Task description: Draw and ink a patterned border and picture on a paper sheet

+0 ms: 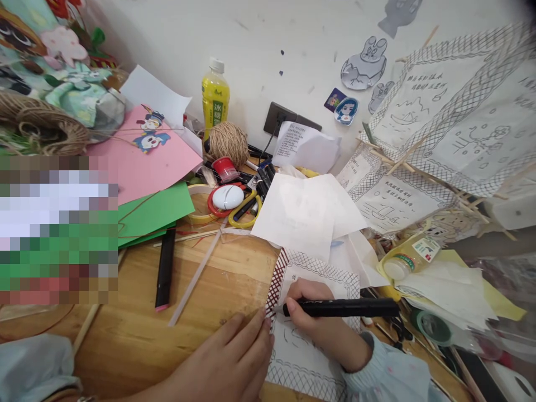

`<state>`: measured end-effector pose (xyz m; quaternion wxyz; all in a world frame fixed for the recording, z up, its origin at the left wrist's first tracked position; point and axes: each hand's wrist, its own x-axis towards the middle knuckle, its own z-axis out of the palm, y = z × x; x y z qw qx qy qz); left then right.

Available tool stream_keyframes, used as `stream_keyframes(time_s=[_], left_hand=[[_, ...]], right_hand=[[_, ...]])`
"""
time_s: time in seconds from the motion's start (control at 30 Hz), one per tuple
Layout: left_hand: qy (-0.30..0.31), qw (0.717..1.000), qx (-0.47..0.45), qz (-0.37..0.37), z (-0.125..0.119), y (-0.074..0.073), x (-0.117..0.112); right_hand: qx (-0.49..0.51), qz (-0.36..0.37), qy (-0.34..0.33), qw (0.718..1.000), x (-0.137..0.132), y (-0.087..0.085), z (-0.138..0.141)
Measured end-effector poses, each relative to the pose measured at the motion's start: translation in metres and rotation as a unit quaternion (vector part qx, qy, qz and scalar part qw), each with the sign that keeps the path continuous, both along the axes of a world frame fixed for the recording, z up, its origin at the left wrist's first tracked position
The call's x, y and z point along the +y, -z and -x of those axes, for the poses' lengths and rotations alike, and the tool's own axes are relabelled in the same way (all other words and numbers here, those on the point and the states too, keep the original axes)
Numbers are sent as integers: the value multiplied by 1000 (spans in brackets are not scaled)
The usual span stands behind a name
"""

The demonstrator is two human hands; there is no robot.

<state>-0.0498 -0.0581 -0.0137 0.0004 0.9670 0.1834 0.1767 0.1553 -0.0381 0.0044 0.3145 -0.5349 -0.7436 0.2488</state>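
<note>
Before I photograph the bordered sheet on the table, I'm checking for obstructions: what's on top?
On the sheet, the right hand, holding a black marker, covers part of the middle; the left hand covers part of the left edge. What lies beneath them cannot be seen.

A wooden tabletop (226, 262) is partly covered by crafting supplies. A black marker with a pink end (166, 271) is laid on the bare wood, with a translucent strip (196, 276) set slantwise just beside it. Farther right, a paper sheet with a crosshatched border (310, 371) is spread flat. Green paper sheets (157, 215) are stacked at left, near a tape roll (196, 219); a thin wooden stick (86, 329) is placed at an angle at the near left.
</note>
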Motion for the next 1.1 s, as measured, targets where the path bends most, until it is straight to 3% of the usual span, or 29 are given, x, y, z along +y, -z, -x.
stream_keyframes(time_s=[0.47,0.7,1.1], left_hand=[[0,1000,-1,-2,0,0,0],[34,999,-21,-5,2,2,2],[35,999,-26,-15,-1,0,4]], right_hand=[[25,27,3,999,-2,5,-5],[1,-10,-9,1000,-3,6,-2],[-2,-2,-18,1000,-2,1,0]])
